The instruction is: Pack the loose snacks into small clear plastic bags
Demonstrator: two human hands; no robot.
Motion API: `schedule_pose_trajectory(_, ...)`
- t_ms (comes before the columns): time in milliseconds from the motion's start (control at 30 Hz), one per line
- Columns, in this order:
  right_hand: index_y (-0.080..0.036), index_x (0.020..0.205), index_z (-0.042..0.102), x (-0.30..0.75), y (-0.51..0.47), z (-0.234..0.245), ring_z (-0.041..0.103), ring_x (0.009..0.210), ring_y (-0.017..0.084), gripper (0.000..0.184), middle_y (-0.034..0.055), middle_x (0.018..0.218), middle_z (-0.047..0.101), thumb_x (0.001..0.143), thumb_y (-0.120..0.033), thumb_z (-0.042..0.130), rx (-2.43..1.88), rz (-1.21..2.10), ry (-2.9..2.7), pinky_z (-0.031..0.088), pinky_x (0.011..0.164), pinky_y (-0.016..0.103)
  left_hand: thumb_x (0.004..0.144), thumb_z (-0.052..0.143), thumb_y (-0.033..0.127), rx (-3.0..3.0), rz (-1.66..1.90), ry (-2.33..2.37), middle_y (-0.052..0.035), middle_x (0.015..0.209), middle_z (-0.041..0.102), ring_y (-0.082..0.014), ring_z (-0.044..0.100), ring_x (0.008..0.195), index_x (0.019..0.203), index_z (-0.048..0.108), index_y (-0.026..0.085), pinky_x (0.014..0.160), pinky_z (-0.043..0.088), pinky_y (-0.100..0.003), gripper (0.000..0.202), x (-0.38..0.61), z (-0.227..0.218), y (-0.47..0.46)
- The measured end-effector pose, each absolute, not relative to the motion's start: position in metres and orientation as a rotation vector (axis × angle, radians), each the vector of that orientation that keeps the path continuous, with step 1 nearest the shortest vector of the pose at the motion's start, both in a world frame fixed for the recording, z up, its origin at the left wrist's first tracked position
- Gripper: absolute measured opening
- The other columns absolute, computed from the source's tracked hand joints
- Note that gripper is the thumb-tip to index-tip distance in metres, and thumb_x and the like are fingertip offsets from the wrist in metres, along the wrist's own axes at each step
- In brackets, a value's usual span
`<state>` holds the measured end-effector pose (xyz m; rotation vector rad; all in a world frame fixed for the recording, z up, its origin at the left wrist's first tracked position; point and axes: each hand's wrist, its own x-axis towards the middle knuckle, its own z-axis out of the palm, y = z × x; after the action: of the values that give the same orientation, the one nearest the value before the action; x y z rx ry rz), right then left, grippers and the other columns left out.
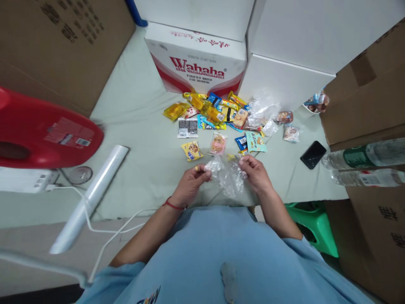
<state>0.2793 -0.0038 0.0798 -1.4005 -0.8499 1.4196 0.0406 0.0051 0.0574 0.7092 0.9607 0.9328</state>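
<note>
A clear plastic bag (230, 179) is stretched between my two hands at the table's front edge. My left hand (192, 181) pinches its left side, and my right hand (255, 172) pinches the top right side. Just beyond the bag lie a pink-and-clear packet with a round biscuit (218, 144), a yellow snack packet (192, 150) and a light green packet (256, 142). Farther back, several wrapped snacks are heaped, with yellow packets (198, 101) on top and crumpled clear plastic (264, 107) at their right.
A Wahaha water carton (198, 63) and white boxes (284, 80) stand behind the snacks. On the right are a black phone (313, 154) and clear bottles (368, 156). A red jug (47, 131), a plastic film roll (90, 198) and white cables (107, 231) are on the left.
</note>
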Motion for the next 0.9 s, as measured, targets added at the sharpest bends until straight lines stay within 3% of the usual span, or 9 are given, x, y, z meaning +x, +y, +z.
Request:
schedule_pose_trajectory(200,-0.022,0.083,0.057,0.338,-0.011,0.09,0.026,0.041,0.003,0.051,0.0002,0.076,0.072,0.066,-0.051,0.096,-1.428,1.679,-0.582,0.011,0.034,0.018,0.062,0.1,0.048,0.567,0.869,0.956,-0.0058,0.094,0.077,-0.0199,0.073,0.086,0.08,0.071,0.019,0.079,0.062,-0.032,0.045,-0.01,0.046,0.005)
schedule_pose_trajectory(400,-0.02,0.082,0.059,0.347,-0.015,0.077,0.02,0.036,0.0,0.041,0.0002,0.069,0.072,0.07,-0.039,0.093,-1.333,1.723,-0.424,0.017,0.029,0.016,0.062,0.099,0.046,0.802,0.831,1.234,-0.0029,0.074,0.07,-0.0156,0.063,0.067,0.078,0.069,0.018,0.064,0.053,-0.026,0.044,-0.039,0.025,0.012)
schedule_pose_trajectory(500,-0.019,0.083,0.058,0.338,-0.012,0.073,0.023,0.038,0.0,0.036,0.0081,0.089,0.08,0.074,-0.036,0.088,-1.251,1.819,-0.351,0.019,0.028,0.013,0.065,0.095,0.038,0.966,0.98,1.463,-0.0023,0.081,0.068,-0.016,0.061,0.072,0.091,0.07,0.018,0.064,0.048,-0.025,0.041,-0.044,0.029,0.012)
schedule_pose_trajectory(600,-0.019,0.086,0.06,0.325,-0.01,0.078,0.026,0.04,-0.001,0.032,0.0133,0.11,0.081,0.077,-0.036,0.085,-1.189,1.898,-0.303,0.023,0.029,0.011,0.079,0.084,0.041,1.278,1.272,1.594,-0.005,0.102,0.066,-0.0198,0.062,0.091,0.098,0.069,0.021,0.08,0.052,-0.031,0.031,-0.033,0.051,0.004)
schedule_pose_trajectory(667,-0.019,0.087,0.06,0.317,-0.008,0.084,0.027,0.04,-0.001,0.032,0.0113,0.108,0.081,0.077,-0.036,0.085,-1.164,1.925,-0.298,0.024,0.03,0.01,0.079,0.083,0.051,1.507,1.358,1.497,-0.0079,0.111,0.066,-0.0254,0.061,0.106,0.099,0.069,0.023,0.096,0.052,-0.04,0.037,-0.015,0.067,-0.004)
schedule_pose_trajectory(733,-0.019,0.088,0.061,0.311,-0.006,0.091,0.028,0.041,-0.001,0.033,0.0089,0.102,0.081,0.077,-0.038,0.086,-1.15,1.947,-0.326,0.023,0.03,0.009,0.065,0.092,0.061,1.671,1.298,1.275,-0.0113,0.121,0.068,-0.0326,0.06,0.12,0.103,0.071,0.025,0.112,0.046,-0.049,0.057,0.011,0.078,-0.009)
schedule_pose_trajectory(800,-0.019,0.092,0.063,0.308,-0.005,0.098,0.028,0.041,0.0,0.033,0.0073,0.1,0.08,0.078,-0.04,0.085,-1.151,1.956,-0.379,0.022,0.03,0.01,0.049,0.1,0.06,1.759,1.187,1.088,-0.0142,0.131,0.068,-0.0385,0.057,0.131,0.103,0.072,0.025,0.123,0.035,-0.054,0.07,0.038,0.08,-0.011)
schedule_pose_trajectory(833,-0.02,0.094,0.063,0.307,-0.004,0.1,0.029,0.042,0.0,0.033,0.007,0.101,0.08,0.079,-0.041,0.084,-1.151,1.955,-0.405,0.021,0.03,0.01,0.049,0.101,0.057,1.757,1.144,1.059,-0.0146,0.131,0.069,-0.0398,0.056,0.134,0.1,0.073,0.025,0.126,0.03,-0.055,0.067,0.05,0.078,-0.01)
schedule_pose_trajectory(900,-0.02,0.096,0.065,0.308,-0.003,0.103,0.033,0.043,0.001,0.033,0.0068,0.104,0.079,0.081,-0.042,0.084,-1.146,1.931,-0.44,0.022,0.03,0.011,0.063,0.096,0.051,1.649,1.093,1.086,-0.0131,0.121,0.073,-0.0377,0.06,0.129,0.092,0.073,0.025,0.124,0.031,-0.054,0.045,0.068,0.07,-0.006)
